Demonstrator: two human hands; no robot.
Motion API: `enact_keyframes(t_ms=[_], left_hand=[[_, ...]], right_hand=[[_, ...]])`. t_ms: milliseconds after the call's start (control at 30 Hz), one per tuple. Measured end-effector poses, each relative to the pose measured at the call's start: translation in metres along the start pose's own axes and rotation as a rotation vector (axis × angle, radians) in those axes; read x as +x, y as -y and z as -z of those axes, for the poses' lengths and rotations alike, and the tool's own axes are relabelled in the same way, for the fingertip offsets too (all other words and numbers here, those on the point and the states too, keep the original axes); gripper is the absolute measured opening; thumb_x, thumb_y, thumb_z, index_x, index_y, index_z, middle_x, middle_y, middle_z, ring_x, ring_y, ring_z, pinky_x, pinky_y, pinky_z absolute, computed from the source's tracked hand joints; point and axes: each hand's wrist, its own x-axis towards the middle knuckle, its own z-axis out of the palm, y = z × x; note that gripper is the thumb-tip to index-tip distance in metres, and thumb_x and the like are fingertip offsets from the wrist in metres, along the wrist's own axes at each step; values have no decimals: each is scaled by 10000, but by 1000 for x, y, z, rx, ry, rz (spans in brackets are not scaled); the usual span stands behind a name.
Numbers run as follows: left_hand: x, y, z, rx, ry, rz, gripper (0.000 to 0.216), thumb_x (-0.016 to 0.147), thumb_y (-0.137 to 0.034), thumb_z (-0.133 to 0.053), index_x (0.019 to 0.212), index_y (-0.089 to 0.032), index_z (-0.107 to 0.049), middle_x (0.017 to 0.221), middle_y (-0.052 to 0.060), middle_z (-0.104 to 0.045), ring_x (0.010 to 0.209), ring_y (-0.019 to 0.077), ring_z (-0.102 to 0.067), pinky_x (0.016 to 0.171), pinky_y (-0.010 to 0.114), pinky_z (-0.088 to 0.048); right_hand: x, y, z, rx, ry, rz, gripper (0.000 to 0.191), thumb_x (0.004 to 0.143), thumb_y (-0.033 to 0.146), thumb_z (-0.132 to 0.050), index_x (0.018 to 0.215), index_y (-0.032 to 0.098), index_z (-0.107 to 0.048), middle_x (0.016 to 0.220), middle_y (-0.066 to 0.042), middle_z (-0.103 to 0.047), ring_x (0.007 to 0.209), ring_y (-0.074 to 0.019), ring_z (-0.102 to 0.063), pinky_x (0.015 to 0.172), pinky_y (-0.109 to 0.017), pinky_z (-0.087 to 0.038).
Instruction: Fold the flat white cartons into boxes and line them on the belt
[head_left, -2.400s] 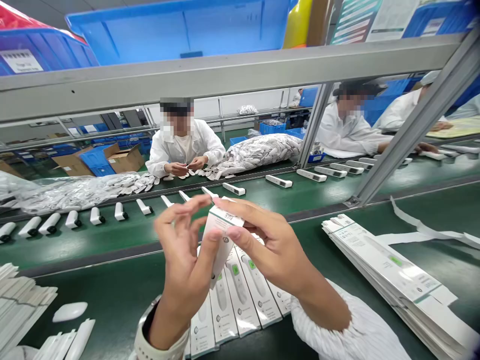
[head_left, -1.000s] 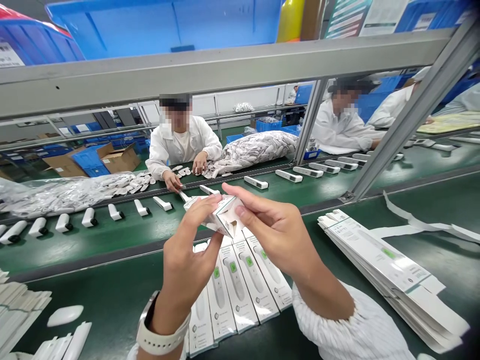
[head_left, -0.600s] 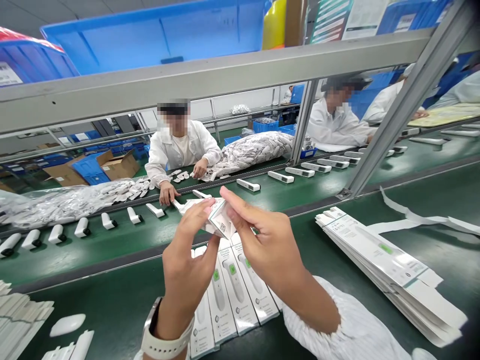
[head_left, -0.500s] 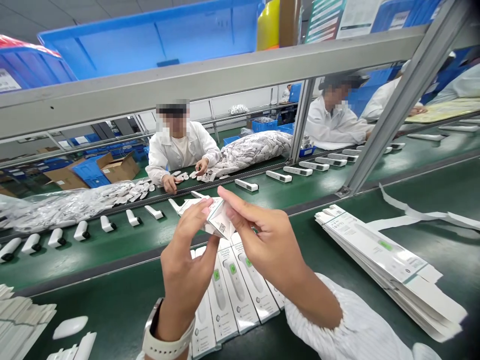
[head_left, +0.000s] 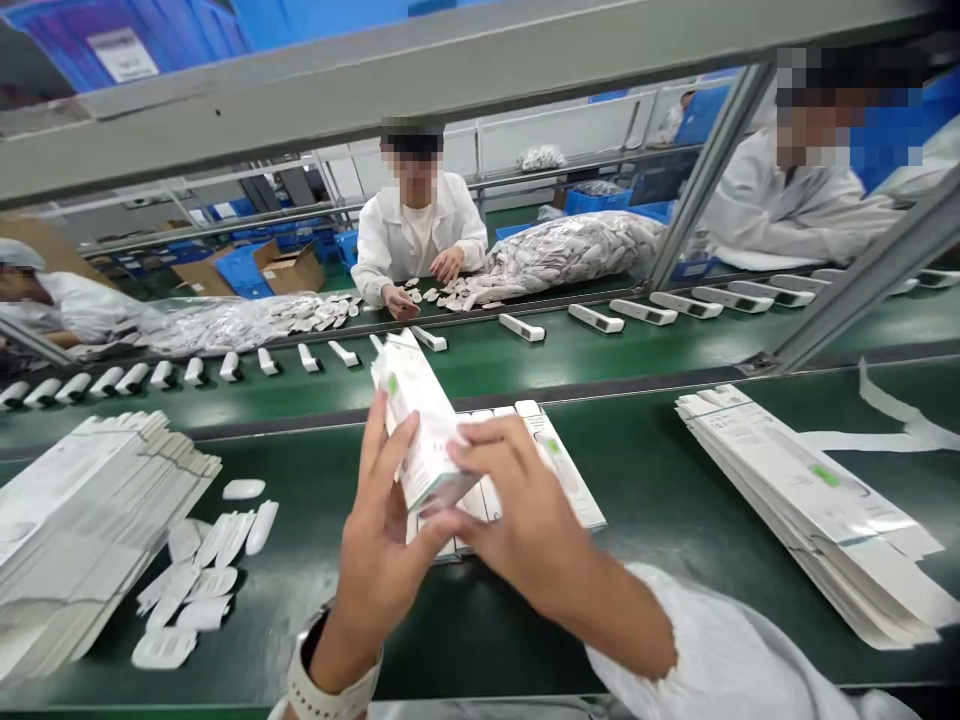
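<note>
A white printed carton (head_left: pixel 424 420), folded into a long box, is held up and tilted above the green bench. My left hand (head_left: pixel 386 530) wraps its left side, fingers along the long face. With fingers and thumb, my right hand (head_left: pixel 517 500) grips the near lower end of the carton. Behind and below it several similar cartons (head_left: pixel 562 465) lie side by side, partly hidden by my hands. Loose white plastic covers (head_left: pixel 214 582) are scattered left of my left hand.
Flat cartons are stacked at left (head_left: pixel 90 510) and right (head_left: pixel 810 500). Beyond, a green conveyor (head_left: pixel 360 390) carries a row of white thermometers (head_left: pixel 522 328). A co-worker (head_left: pixel 416 230) sits across it, near bagged white parts (head_left: pixel 577 255). A metal post (head_left: pixel 855 270) stands at right.
The carton has turned from end-on so its long side shows, and its near end is lower. My right hand has shifted to that end. The camera view has swung left and down.
</note>
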Motion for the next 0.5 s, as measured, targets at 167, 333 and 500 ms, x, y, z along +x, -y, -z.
enact_keyframes(t_ms=[167, 333, 500], left_hand=[[-55, 37, 34, 256, 7, 155, 553, 1029, -326, -784, 1562, -376, -646, 1844, 110, -382, 1661, 412, -442, 1150, 510, -648], [-66, 68, 68, 477, 277, 71, 531, 1029, -367, -768, 1547, -378, -650, 1793, 122, -471, 1615, 449, -488, 1113, 607, -643], [-77, 88, 81, 522, 311, 5, 507, 1026, -448, -737, 1523, -379, -666, 1725, 116, -572, 1519, 429, -615, 1145, 564, -605]], right_hand=[[-34, -18, 21, -74, 454, -118, 505, 1040, 460, -774, 1477, 244, -643, 1679, -231, -577, 1519, -414, -625, 1168, -641, -608], [-46, -98, 155, -730, 91, -540, 467, 1054, 458, -650, 1415, 166, -697, 1697, -275, -550, 1612, -464, -499, 1323, -659, -388], [-76, -145, 248, -991, -48, -975, 718, 1004, 495, -762, 1449, -51, -618, 1438, -486, -620, 1370, -599, -659, 1080, -730, -544]])
